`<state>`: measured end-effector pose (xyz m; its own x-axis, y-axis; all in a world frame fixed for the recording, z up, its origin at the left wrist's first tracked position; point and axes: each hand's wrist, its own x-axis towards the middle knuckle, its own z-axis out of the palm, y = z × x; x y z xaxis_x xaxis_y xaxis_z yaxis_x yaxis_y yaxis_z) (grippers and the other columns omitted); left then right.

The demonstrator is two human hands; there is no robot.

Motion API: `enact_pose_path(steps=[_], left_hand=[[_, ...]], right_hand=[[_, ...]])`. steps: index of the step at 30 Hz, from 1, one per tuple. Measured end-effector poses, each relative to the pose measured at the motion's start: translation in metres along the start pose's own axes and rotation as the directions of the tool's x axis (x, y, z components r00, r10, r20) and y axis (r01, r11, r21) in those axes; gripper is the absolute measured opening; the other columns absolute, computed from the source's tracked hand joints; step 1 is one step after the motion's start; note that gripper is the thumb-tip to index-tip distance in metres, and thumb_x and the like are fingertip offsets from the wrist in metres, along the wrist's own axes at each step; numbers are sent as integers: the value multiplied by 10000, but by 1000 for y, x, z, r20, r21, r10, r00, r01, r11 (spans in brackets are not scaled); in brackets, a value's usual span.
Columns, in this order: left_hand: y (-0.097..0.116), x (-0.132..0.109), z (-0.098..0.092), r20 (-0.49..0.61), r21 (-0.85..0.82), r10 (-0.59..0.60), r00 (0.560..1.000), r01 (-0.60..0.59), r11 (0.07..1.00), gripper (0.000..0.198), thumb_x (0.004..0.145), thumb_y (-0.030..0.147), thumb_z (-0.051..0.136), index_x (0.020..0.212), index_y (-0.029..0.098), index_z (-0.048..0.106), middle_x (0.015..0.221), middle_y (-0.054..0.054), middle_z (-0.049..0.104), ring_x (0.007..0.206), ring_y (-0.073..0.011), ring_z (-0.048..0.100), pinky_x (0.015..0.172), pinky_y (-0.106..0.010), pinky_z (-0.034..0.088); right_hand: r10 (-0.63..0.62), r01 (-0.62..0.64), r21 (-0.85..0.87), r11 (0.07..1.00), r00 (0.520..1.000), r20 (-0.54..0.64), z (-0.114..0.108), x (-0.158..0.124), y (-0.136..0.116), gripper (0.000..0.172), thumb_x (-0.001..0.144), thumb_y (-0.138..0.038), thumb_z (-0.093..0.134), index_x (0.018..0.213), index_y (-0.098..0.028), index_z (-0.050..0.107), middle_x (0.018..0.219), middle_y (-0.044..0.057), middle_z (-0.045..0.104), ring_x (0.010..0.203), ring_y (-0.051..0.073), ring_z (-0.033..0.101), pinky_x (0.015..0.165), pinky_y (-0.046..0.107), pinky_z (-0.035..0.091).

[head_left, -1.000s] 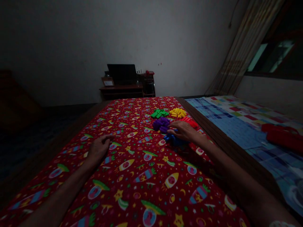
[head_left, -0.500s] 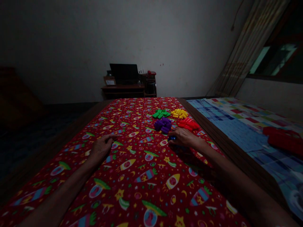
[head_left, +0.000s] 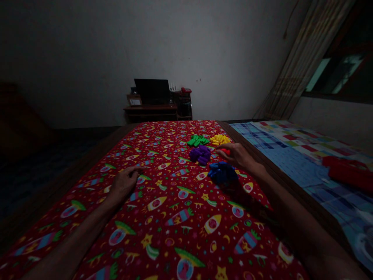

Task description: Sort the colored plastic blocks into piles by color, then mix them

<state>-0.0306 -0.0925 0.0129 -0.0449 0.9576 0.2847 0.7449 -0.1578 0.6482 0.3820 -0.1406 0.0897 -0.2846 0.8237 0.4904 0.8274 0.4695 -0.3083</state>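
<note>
On the left side of the cloth lies my left hand (head_left: pixel 124 182), palm down with loosely bent fingers and nothing in it. My right hand (head_left: pixel 236 154) is over the red pieces (head_left: pixel 225 151), its thumb and fingers apart. Red shows in the gap between them, and the hand hides most of that pile. Just in front of this hand sits a heap of blue pieces (head_left: pixel 223 172). To its left are purple pieces (head_left: pixel 200 154). Farther back lie green pieces (head_left: pixel 198 140) and yellow pieces (head_left: pixel 219 139). The pieces look like small plastic rods.
A red patterned cloth (head_left: pixel 175 202) covers the long surface, with a brown border along its sides. At right is a bed with a blue checked sheet (head_left: pixel 294 159) and a red bag (head_left: pixel 348 173). A desk (head_left: pixel 151 110) with a dark monitor (head_left: pixel 153 91) stands by the wall.
My right hand has moved from the blue pieces back and slightly right, over the red ones. The blue heap is uncovered and the red pile is mostly hidden. My left hand stays put.
</note>
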Motion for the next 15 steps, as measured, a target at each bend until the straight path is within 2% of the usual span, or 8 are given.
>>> enact_pose_path(steps=[2, 5, 8, 10, 11, 13, 14, 15], left_hand=[[2, -1, 0, -8, -5, -16, 1000, 16, 1000, 334, 708, 343, 480, 887, 193, 719, 977, -76, 753, 925, -253, 695, 859, -327, 532], [8, -4, 0, 6, -30, -33, 999, 33, 999, 321, 720, 324, 494, 907, 177, 710, 952, -63, 754, 930, -251, 693, 842, -312, 537], [11, -5, -5, 16, -79, -50, 999, 51, 996, 326, 759, 303, 473, 963, 156, 681, 937, -50, 742, 887, -232, 696, 785, -288, 549], [7, -3, -13, -51, -57, -44, 998, 41, 998, 313, 772, 276, 451, 970, 166, 667, 966, -32, 726, 845, -210, 691, 761, -278, 550], [2, -1, -18, -109, -19, -28, 994, 26, 999, 298, 770, 263, 448, 956, 179, 666, 986, -18, 718, 840, -202, 684, 760, -277, 547], [-13, 4, -31, -235, 74, -18, 972, 36, 997, 258, 749, 241, 466, 904, 204, 669, 980, 11, 707, 819, -194, 662, 736, -273, 537], [-22, 8, -37, -268, 76, -54, 962, 77, 994, 255, 734, 226, 476, 902, 210, 668, 944, 19, 705, 773, -185, 649, 679, -259, 529], [-32, 11, -42, -294, 32, -152, 944, 168, 985, 265, 715, 210, 488, 912, 212, 665, 865, 24, 700, 675, -167, 625, 589, -238, 506]], right_hand=[[115, -97, 87, 992, 965, -236, -10, 4, 13, 369, 909, -435, 491, 862, -149, 720, 825, 67, 734, 711, 165, 646, 660, 250, 458], [343, -238, 266, 934, 804, -486, -17, 3, 47, 468, 883, -532, 451, 739, -149, 679, 699, 60, 700, 627, 156, 618, 605, 248, 454], [557, -354, 434, 828, 605, -569, -8, -9, 89, 482, 863, -558, 417, 655, -163, 599, 553, 27, 606, 508, 130, 535, 534, 244, 417], [668, -439, 504, 744, 511, -542, 5, -20, 112, 449, 847, -542, 418, 606, -183, 538, 468, -12, 504, 453, 119, 462, 494, 247, 374], [702, -473, 519, 712, 488, -519, 11, -26, 120, 432, 837, -532, 420, 590, -191, 518, 450, -26, 466, 442, 117, 433, 482, 251, 354], [727, -514, 515, 686, 490, -480, 23, -34, 130, 404, 819, -516, 423, 577, -201, 498, 452, -34, 441, 446, 120, 406, 478, 260, 328], [722, -519, 502, 692, 508, -470, 27, -37, 133, 392, 811, -508, 424, 577, -202, 496, 463, -32, 448, 457, 123, 410, 485, 263, 324], [712, -518, 488, 702, 530, -461, 31, -38, 134, 381, 804, -502, 424, 579, -203, 496, 474, -29, 458, 469, 125, 417, 492, 265, 322]])
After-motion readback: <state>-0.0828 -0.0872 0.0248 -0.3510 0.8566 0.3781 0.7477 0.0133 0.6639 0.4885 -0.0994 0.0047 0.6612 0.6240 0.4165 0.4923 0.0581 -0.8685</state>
